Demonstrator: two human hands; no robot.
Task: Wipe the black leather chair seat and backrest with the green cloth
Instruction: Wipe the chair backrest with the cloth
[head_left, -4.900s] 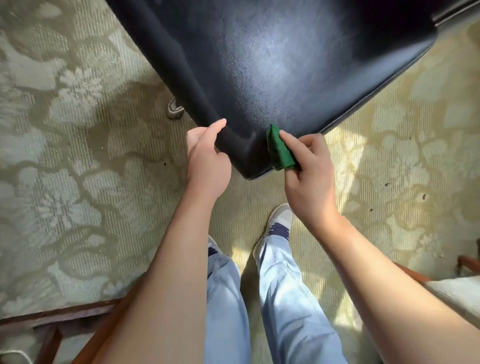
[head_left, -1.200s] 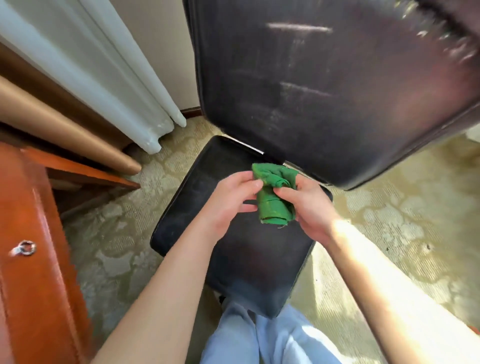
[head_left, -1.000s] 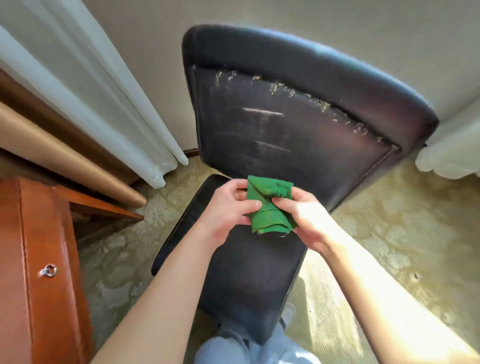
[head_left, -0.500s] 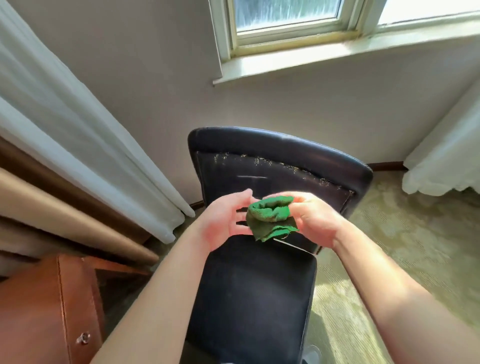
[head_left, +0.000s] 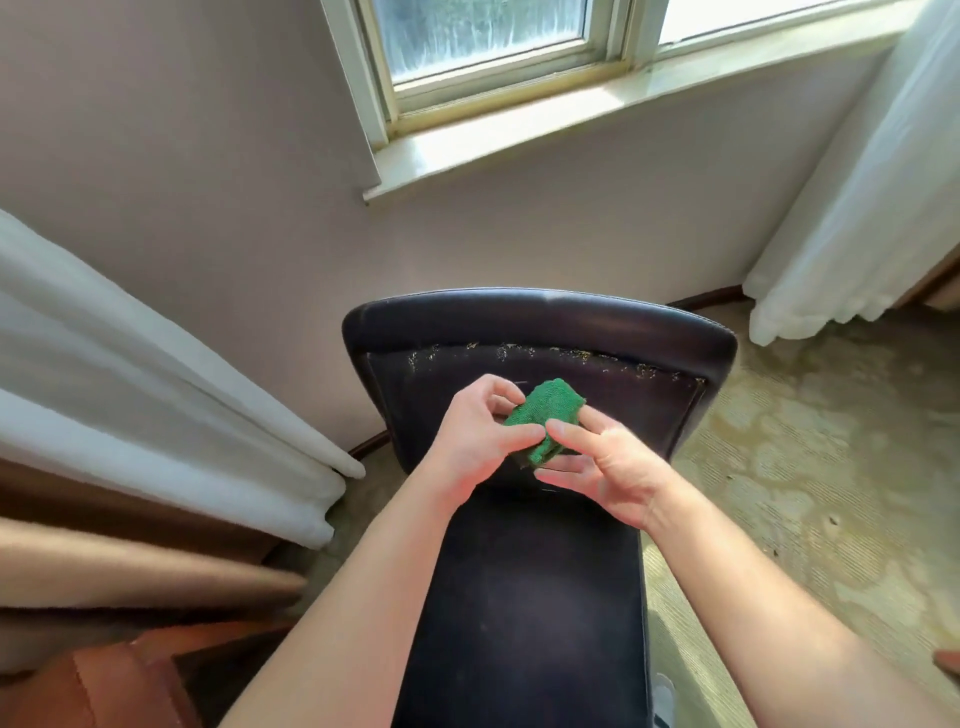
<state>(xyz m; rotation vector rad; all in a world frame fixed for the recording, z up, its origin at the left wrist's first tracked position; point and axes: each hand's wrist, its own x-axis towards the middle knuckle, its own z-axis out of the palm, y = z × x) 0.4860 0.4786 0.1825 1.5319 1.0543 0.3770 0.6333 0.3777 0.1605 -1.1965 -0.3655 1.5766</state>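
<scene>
Green cloth (head_left: 545, 415) sits bunched up between two bare hands, held up in front of the black leather chair's backrest (head_left: 649, 400) and above the back part of the seat (head_left: 530, 597). It does not look like it touches the chair.

The left hand (head_left: 478, 441) has its fingers curled, and its grip is clamped on the left side of the cloth, with the thumb on the near side and the fingers behind. Most of the cloth sticks out up and to the right of that grip.

The right hand (head_left: 602, 473) is beside it with its fingers mostly straight and spread apart. One fingertip touches the lower right edge of the cloth. Its grip is loose and not closed around the cloth.

Little pale crumbs or flakes run in a line along the seam near the top of the backrest.

Behind the chair is a plain wall with a window (head_left: 488, 41) and a sill (head_left: 571, 119). White curtains (head_left: 156, 389) hang at the left, and another white curtain (head_left: 857, 208) hangs at the right. The floor has a pale patterned carpet (head_left: 805, 467). A red-brown wooden piece of furniture (head_left: 104, 691) shows in the bottom left corner.
</scene>
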